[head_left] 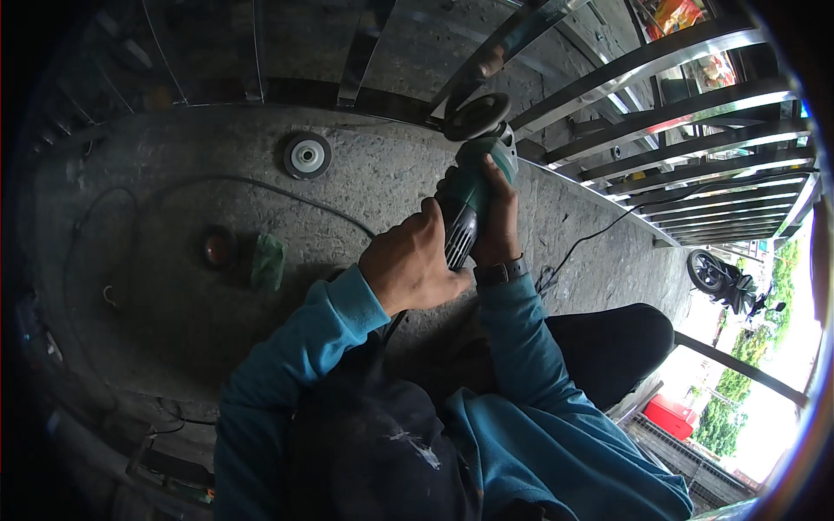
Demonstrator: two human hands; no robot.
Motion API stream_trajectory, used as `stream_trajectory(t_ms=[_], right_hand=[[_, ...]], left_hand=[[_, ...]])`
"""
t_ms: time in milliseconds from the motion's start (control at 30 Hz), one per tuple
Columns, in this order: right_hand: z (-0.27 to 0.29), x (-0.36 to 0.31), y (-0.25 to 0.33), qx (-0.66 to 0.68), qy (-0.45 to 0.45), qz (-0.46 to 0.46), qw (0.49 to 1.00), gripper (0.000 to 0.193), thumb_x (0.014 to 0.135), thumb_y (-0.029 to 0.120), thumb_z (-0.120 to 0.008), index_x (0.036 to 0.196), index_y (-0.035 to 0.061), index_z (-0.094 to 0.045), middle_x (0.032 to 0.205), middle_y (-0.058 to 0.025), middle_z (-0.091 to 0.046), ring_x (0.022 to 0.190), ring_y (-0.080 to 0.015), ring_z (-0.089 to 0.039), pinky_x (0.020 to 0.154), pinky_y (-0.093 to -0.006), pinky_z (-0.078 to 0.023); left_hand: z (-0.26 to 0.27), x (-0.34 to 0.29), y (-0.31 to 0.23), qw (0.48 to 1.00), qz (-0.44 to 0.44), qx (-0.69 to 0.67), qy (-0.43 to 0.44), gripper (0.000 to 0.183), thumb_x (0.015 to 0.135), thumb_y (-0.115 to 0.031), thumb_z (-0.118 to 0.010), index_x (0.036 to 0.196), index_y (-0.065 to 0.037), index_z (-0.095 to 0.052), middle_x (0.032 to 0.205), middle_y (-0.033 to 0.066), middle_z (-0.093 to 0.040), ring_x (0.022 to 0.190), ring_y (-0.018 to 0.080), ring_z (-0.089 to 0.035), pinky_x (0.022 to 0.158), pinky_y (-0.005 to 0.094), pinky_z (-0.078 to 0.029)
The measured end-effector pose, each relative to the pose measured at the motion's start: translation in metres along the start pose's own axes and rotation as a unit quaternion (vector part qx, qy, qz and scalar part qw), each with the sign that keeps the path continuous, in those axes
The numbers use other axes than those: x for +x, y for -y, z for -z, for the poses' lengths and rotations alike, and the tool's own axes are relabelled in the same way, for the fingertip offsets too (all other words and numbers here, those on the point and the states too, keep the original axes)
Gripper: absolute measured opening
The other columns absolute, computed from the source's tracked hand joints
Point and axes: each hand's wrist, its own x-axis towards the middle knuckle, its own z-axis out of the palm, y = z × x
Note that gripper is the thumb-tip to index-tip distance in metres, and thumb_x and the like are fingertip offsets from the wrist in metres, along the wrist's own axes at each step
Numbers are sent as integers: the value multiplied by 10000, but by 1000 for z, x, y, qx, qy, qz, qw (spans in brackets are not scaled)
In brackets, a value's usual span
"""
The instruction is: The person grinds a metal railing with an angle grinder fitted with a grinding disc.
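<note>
Both of my hands are wrapped round a green and black angle grinder [463, 208]. My left hand [413, 260] grips its black rear end. Further forward, my right hand [499, 208] is closed round the green part, thumb along the body; a dark watch [501, 271] is on that wrist. The grinder's round disc [477, 117] is up against or very close to the lower rail of a shiny metal railing [556, 100]; whether it touches, I cannot tell. My palms hide part of the tool's body.
A spare round disc [307, 156] lies on the concrete floor [382, 156]. A dark cable [252, 181] curves across it, near a round brownish object [217, 247] and a crumpled green piece [268, 260]. Another cable [599, 230] runs along the right. Beyond stand a motorcycle [725, 280] and a red box [671, 417].
</note>
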Motion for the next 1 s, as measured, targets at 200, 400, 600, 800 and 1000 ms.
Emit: stream_trajectory(t_ms=[200,400,600,800,1000], right_hand=[[-4,-11,-4,-37,8,-28,999,473,951,375,-663,1195,-11,-539,924,-143,-648,807,-257,-698,726,-379,-613],[-17,-53,-8,-139,-19,-6,990,449,942,346,-676,1191,-2,-542,899,-134,-653,736,-238,-693,657,-361,-611],[-42,-34,-30,-53,41,-66,996,487,930,368,-683,1205,1,-523,918,-139,-643,777,-251,-698,684,-394,-618],[-68,-4,-57,-11,60,-59,996,484,929,386,-668,1181,0,-521,922,-155,-639,773,-274,-699,693,-415,-623],[-90,8,-68,84,37,-26,995,494,943,405,-643,1171,-13,-510,903,-159,-642,749,-280,-698,684,-399,-623]], left_hand=[[-17,-17,16,997,-44,-47,-36,968,788,-371,-791,1362,218,-282,1115,398,-602,1016,479,-670,927,490,-542],[-27,-49,32,975,-101,-198,25,969,777,-404,-839,1325,174,-286,1135,396,-576,1049,472,-652,919,483,-531],[4,-68,36,978,-44,-198,-40,942,755,-416,-852,1337,94,-314,1101,314,-599,985,416,-663,866,478,-524],[43,-66,58,984,-11,-166,-63,854,727,-422,-845,1313,69,-466,1061,286,-652,976,428,-675,870,469,-533],[71,-59,71,996,35,-62,-54,950,723,-467,-816,1385,110,-453,1144,318,-653,1090,447,-646,974,476,-504]])
